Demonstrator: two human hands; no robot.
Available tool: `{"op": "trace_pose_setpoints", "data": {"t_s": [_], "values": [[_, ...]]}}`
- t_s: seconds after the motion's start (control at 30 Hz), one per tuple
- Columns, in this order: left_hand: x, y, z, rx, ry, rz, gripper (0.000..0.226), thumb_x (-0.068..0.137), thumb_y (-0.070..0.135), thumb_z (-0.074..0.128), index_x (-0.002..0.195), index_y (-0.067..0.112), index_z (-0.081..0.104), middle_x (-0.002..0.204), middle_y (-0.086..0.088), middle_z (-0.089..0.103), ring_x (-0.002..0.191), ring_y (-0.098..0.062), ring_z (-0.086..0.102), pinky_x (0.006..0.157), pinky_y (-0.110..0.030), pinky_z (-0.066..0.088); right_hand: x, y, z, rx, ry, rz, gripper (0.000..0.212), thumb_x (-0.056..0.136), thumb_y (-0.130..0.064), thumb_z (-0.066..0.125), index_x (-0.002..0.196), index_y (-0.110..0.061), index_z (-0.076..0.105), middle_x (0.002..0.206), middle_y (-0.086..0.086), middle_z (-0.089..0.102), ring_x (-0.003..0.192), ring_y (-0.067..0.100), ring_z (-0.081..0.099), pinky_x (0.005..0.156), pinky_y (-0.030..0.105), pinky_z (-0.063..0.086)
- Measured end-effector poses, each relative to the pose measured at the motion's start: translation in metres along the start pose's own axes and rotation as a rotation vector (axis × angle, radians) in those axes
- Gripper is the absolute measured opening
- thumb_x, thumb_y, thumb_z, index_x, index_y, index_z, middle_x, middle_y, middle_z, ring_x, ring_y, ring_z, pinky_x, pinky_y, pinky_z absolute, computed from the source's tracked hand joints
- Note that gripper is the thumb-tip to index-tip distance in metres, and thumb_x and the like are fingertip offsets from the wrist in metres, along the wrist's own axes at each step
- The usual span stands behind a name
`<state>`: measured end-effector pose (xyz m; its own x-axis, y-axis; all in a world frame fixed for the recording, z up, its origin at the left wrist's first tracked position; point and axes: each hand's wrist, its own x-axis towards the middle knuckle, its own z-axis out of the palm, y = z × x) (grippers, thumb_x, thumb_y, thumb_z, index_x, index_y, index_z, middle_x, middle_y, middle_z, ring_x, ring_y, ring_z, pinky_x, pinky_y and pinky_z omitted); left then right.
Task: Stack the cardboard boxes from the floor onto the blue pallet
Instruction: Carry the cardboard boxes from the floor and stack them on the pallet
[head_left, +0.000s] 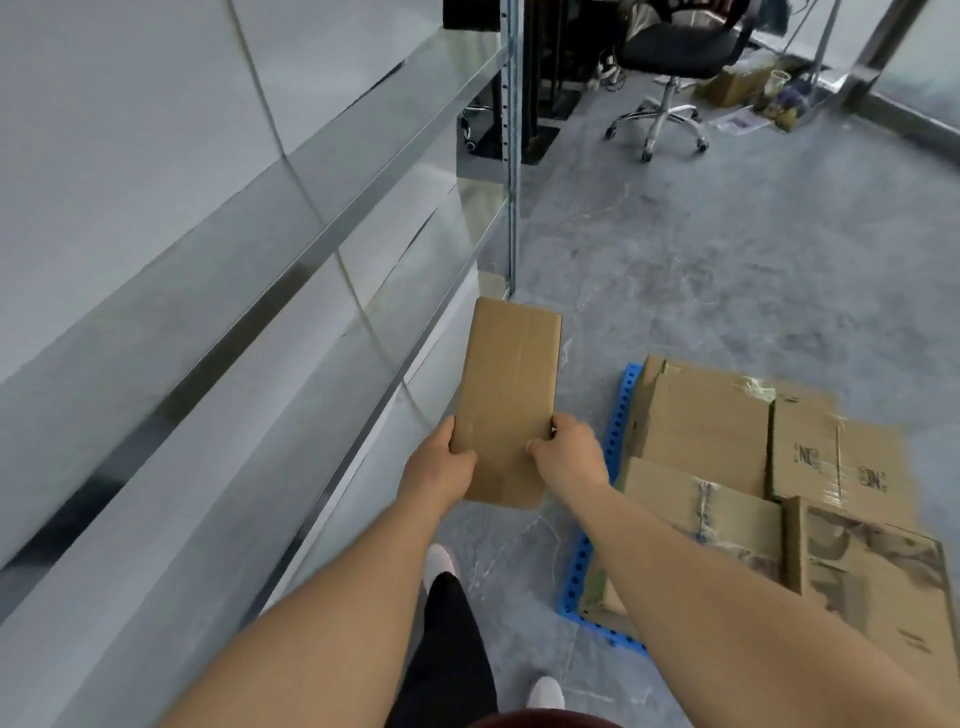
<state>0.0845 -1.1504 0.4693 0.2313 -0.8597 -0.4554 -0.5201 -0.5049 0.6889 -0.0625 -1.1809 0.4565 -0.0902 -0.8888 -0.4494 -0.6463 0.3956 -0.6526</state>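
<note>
1. Cardboard of a plain brown kind forms the long box (508, 400), which is held in the air in front of the person, above the grey floor (727, 270) and to the left of the pallet (621, 415).
2. The near end of the box is gripped from both sides: the left hand (444, 462) is curled round its left edge, and the right hand (569, 449) is curled round its right edge with the fingers over the top face.
3. A taped seam is seen running along the length of the box.
4. The blue pallet is laid on the floor at the right; only its left edge is visible.
5. The pallet is covered by several stacked boxes (711, 426), set tightly against one another; printed marks are carried on one of them.
6. A glossy grey wall (156, 234) is seen at the left.
7. An office chair (675, 57) is placed well apart, at the far end of the floor.
8. White shoes (441, 561) and dark trousers are visible below the arms.
</note>
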Motion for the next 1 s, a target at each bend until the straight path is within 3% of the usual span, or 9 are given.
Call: {"op": "trace_pose_setpoints", "data": {"t_s": [0.17,0.4,0.5,0.7,0.93,1.0], "values": [[0.059,0.039,0.010,0.061,-0.105,0.072,0.057,0.086,0.015,0.044,0.140,0.030,0.038,0.137,0.002,0.049,0.122,-0.020,0.048,0.102,-0.033,0.039,0.044,-0.006,-0.023,0.054,0.093,0.102,0.021,0.089,-0.021,0.050,0.107,-0.012,0.052,0.112,0.009,0.052,0.092,0.027,0.056,0.082,0.044,0.051],[0.144,0.101,-0.003,0.146,-0.212,0.180,0.057,0.090,0.015,0.041,0.145,0.026,0.030,0.145,0.000,0.041,0.127,-0.022,0.044,0.106,-0.033,0.036,0.109,-0.042,-0.047,0.151,0.211,0.188,0.029,0.090,-0.023,0.051,0.116,-0.011,0.052,0.116,0.008,0.051,0.095,0.026,0.055,0.083,0.042,0.050],[0.182,0.124,-0.011,0.199,-0.259,0.232,0.054,0.090,0.016,0.040,0.142,0.027,0.035,0.141,-0.001,0.046,0.123,-0.025,0.047,0.104,-0.037,0.038,0.135,-0.059,-0.051,0.206,0.260,0.227,0.028,0.089,-0.022,0.050,0.115,-0.011,0.053,0.115,0.009,0.053,0.095,0.027,0.056,0.084,0.044,0.050],[0.242,0.154,-0.006,0.223,-0.347,0.334,0.051,0.091,0.015,0.041,0.140,0.031,0.038,0.136,0.001,0.051,0.115,-0.021,0.051,0.088,-0.025,0.040,0.175,-0.074,-0.058,0.290,0.364,0.304,0.027,0.089,-0.021,0.051,0.114,-0.013,0.052,0.115,0.007,0.056,0.095,0.024,0.055,0.080,0.038,0.049],[0.289,0.186,0.032,0.286,-0.487,0.347,0.052,0.091,0.019,0.040,0.141,0.033,0.034,0.136,0.003,0.049,0.113,-0.020,0.051,0.091,-0.030,0.042,0.213,-0.060,-0.077,0.395,0.439,0.409,0.028,0.086,-0.021,0.051,0.113,-0.012,0.053,0.112,0.009,0.057,0.097,0.028,0.056,0.086,0.045,0.049],[0.305,0.202,0.049,0.268,-0.537,0.355,0.053,0.091,0.016,0.039,0.141,0.033,0.035,0.133,0.004,0.051,0.103,-0.014,0.051,0.080,-0.025,0.041,0.229,-0.053,-0.089,0.420,0.455,0.426,0.029,0.087,-0.021,0.051,0.115,-0.012,0.052,0.113,0.008,0.057,0.098,0.027,0.056,0.086,0.045,0.049]]}}
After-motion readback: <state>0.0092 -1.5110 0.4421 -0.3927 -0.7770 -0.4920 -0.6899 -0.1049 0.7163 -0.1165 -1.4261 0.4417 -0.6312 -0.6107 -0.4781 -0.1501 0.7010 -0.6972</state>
